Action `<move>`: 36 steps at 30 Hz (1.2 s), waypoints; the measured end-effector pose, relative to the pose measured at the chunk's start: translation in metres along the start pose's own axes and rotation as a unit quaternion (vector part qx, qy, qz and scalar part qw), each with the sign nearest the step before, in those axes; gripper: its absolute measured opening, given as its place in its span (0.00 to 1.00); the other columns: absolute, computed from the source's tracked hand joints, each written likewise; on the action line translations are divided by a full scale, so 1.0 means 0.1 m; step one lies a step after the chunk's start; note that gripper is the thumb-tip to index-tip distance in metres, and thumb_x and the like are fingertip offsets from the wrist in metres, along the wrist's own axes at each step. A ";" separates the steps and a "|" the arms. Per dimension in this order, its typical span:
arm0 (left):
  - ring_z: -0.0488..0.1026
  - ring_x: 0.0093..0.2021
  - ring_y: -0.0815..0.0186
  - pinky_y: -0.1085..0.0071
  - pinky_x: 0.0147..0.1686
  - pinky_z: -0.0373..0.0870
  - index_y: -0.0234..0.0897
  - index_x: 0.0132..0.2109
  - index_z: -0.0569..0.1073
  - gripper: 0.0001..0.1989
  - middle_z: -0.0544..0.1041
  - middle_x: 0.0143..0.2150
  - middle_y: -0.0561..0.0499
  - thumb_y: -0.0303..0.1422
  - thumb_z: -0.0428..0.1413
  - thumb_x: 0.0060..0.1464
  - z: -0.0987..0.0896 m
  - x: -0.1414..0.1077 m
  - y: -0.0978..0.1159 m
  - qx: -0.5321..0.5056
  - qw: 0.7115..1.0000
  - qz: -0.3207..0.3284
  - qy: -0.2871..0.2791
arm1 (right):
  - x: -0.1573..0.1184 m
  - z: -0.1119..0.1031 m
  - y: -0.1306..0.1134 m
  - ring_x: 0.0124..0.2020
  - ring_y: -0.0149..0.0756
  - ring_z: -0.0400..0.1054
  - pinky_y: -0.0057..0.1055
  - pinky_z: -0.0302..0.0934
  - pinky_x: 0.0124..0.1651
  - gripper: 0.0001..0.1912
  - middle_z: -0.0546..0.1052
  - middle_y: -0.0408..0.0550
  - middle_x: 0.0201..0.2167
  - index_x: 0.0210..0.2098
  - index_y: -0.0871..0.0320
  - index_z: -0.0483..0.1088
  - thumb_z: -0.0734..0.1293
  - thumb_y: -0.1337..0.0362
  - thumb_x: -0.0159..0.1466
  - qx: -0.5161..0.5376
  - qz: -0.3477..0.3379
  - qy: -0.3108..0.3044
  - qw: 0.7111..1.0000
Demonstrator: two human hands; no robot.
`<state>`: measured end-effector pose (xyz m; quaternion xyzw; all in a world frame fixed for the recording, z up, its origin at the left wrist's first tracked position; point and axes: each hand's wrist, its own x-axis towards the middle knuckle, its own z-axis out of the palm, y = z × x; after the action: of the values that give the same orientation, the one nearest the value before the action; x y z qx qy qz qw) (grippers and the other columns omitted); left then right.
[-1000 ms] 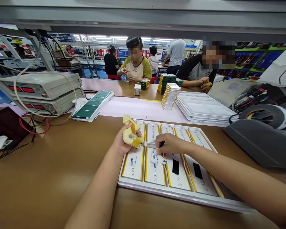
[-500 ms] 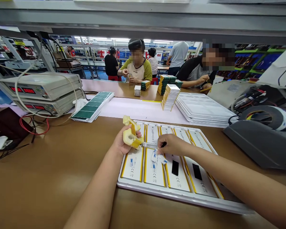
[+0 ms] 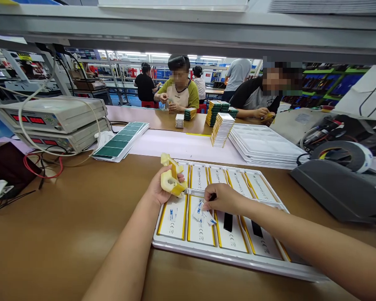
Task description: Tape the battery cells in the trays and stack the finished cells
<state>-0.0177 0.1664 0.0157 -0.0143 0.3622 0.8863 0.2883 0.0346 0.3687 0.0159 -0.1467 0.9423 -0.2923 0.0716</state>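
My left hand (image 3: 157,187) is closed around a cream-and-yellow notched block (image 3: 173,184), held above the tray's left side. My right hand (image 3: 224,200) pinches white tape backing strips (image 3: 204,215) printed in blue; they hang over a white battery cell (image 3: 201,236) in the front row. Flat battery cells with yellow edges fill two rows of a white plastic tray (image 3: 213,252). On the front-left cell (image 3: 171,221) lies a clear-looking strip with blue 3M print. Black pads (image 3: 228,222) sit on two front cells; my right forearm covers part of that row.
Stacked white trays (image 3: 265,144) and a pile of cells (image 3: 222,129) stand beyond. A black tape dispenser (image 3: 338,184) is at right. Stacked meters (image 3: 54,121) with cables and green-topped sheets (image 3: 120,141) lie left. Two co-workers sit opposite; a shelf beam (image 3: 188,27) crosses overhead.
My right hand has shifted slightly left and down with the backing strips. My left hand still holds the block, almost unmoved. The whole view has shifted slightly.
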 end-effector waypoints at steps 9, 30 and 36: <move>0.70 0.25 0.64 0.68 0.23 0.67 0.33 0.34 0.65 0.10 0.71 0.26 0.47 0.35 0.50 0.47 -0.05 0.01 0.01 -0.019 1.000 0.017 0.001 | 0.16 0.00 -0.14 0.22 0.26 0.60 0.25 0.55 0.26 0.13 0.67 0.39 0.17 0.19 0.60 0.65 0.70 0.58 0.43 0.208 -0.034 -0.033 0.977; 0.71 0.28 0.63 0.65 0.30 0.69 0.34 0.35 0.67 0.10 0.70 0.28 0.47 0.36 0.49 0.48 -0.15 0.06 -0.01 -0.137 0.983 0.121 -0.024 | 0.40 0.34 -0.46 0.24 0.29 0.63 0.25 0.53 0.26 0.08 0.71 0.39 0.20 0.20 0.57 0.67 0.69 0.60 0.46 0.030 -0.035 -0.007 0.999; 0.71 0.30 0.64 0.65 0.32 0.70 0.34 0.36 0.68 0.10 0.71 0.30 0.47 0.36 0.49 0.49 -0.17 0.06 -0.01 -0.137 0.983 0.118 -0.017 | 0.32 0.41 -0.47 0.29 0.31 0.63 0.27 0.53 0.31 0.07 0.72 0.41 0.25 0.20 0.57 0.68 0.70 0.61 0.47 -0.027 -0.056 0.123 0.990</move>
<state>-0.0256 0.1593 0.0010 0.0045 0.2311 0.9555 0.1832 0.0245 0.2997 0.0072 -0.1636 0.9418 -0.2863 -0.0655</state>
